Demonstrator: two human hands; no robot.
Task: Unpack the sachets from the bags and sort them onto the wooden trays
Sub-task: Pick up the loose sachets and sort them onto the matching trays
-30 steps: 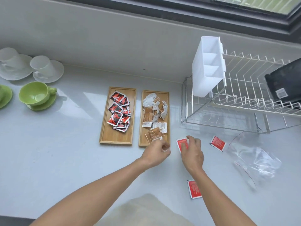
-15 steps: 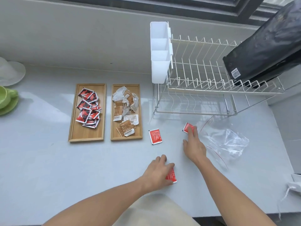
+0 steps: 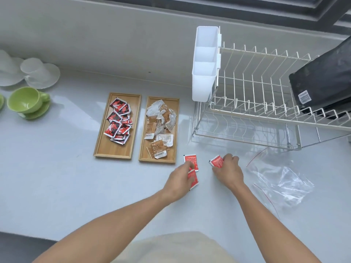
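Just right of the two wooden trays (image 3: pixel 171 130), left hand (image 3: pixel 180 180) holds one of two red sachets (image 3: pixel 193 179), right hand (image 3: pixel 228 170) pinches a third (image 3: pixel 216 161)

both forearms bare to past the elbow, no sleeves in view; left hand (image 3: pixel 180 179) & right hand (image 3: pixel 228 171) bare too, no gloves, rings, watch or bands. pale cream/beige garment (image 3: pixel 171 247) shows at bottom centre btwn the arms, plain fabric, no print

The pale grey counter (image 3: pixel 66 177) carries two wooden trays (image 3: pixel 117 152) side by side, green and white cups on saucers (image 3: pixel 28 103), a wire dish rack (image 3: pixel 247 114), loose red sachets (image 3: pixel 190 160) and an empty clear bag (image 3: pixel 281 185).
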